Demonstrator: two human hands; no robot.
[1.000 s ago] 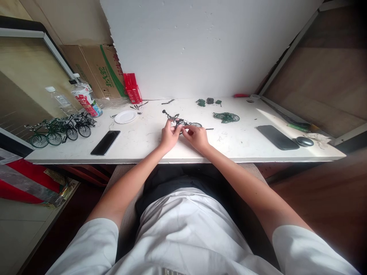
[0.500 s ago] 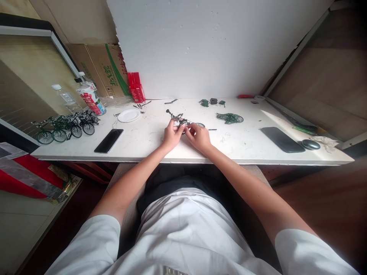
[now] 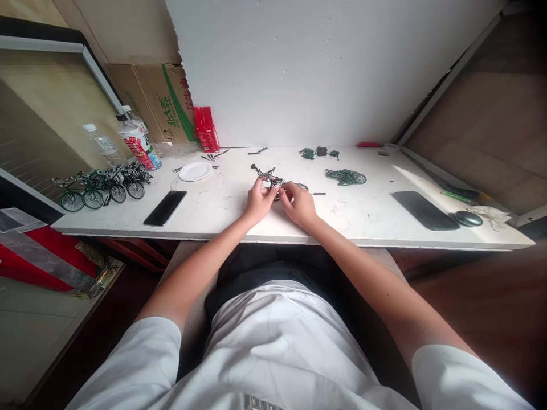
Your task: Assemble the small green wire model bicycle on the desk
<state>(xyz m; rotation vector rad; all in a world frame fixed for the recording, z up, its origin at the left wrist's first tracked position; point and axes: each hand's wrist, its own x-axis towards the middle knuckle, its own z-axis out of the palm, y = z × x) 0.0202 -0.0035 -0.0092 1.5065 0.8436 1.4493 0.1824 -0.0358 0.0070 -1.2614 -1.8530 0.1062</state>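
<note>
Both my hands meet over a small black model bicycle [image 3: 268,173] near the middle of the white table. My left hand [image 3: 258,203] is closed on its near side, thumb and fingers gripping the frame. With fingertips pinched together, my right hand [image 3: 299,203] works at the same bicycle, close to the left thumb. The handlebar end sticks up past my left fingers, and a wheel shows beyond my right fingers. My hands hide much of the frame. A thin black strip [image 3: 318,193] lies just right of the wheel.
Several model bicycles [image 3: 93,198] stand at the left. Near them are a phone [image 3: 166,208], a white paper plate [image 3: 195,171] and bottles [image 3: 139,145]. Green bicycle parts [image 3: 346,177] lie right of centre, with a mouse pad [image 3: 423,210] and mouse [image 3: 466,218] farther right.
The whole view has shifted slightly. My hands stay on the model bicycle, with only a small shift of the fingers.
</note>
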